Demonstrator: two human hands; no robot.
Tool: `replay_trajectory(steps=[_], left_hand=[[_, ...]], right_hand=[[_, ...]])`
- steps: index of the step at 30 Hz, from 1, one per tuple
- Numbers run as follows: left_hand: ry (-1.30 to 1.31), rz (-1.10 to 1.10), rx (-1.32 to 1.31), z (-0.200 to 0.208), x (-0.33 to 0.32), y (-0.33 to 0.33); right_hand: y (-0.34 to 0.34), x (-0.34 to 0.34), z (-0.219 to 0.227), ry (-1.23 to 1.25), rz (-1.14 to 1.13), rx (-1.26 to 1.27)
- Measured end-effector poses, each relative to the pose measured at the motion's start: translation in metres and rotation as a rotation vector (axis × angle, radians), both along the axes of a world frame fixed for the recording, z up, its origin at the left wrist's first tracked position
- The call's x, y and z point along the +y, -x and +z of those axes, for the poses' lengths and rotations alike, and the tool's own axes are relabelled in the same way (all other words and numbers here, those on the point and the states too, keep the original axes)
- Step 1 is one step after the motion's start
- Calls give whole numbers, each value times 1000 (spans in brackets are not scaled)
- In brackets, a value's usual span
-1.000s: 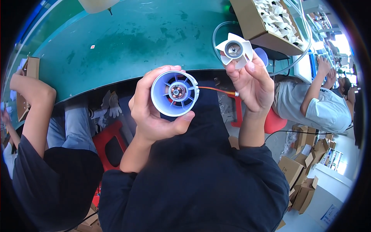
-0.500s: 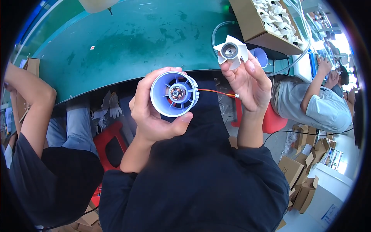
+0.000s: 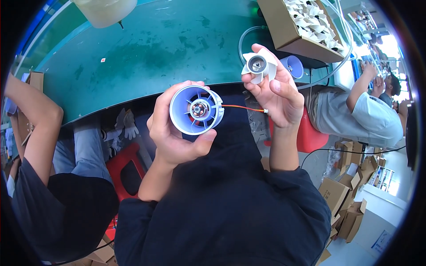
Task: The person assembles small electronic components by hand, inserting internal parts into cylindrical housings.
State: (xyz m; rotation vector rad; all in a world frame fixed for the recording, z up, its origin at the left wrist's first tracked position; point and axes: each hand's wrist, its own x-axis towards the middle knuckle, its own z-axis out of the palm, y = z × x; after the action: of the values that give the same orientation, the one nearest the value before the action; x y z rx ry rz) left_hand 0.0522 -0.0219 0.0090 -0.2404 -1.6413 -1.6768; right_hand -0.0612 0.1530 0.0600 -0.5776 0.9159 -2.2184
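Got a lavender fan housing in the left hand, gripped with curled fingers around the outside and a thumb low on the right. Hovering right by the near edge of the tabletop, with spokes and a copper-wound motor core in plain view. Sprouting red and yellow wires toward the right, ending in a white plug just beside the right hand. Pinching a white impeller up there by thumb and fingers, hub toward the camera, over the near edge toward its right end. Just beyond that, near the same edge, a second lavender housing, then a cardboard box full of white impellers.
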Motion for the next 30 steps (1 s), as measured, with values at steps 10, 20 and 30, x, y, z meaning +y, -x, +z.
replay_trajectory(steps=[10,20,30], left_hand=[[-9,13,-40,13,8,6],[-5,8,-23,9,5,-1],[10,3,-34,10,4,-3]], right_hand=[[7,6,4,-15,-18,1],[0,1,1,-22,-15,11],[-3,0,0,-72,-54,19]])
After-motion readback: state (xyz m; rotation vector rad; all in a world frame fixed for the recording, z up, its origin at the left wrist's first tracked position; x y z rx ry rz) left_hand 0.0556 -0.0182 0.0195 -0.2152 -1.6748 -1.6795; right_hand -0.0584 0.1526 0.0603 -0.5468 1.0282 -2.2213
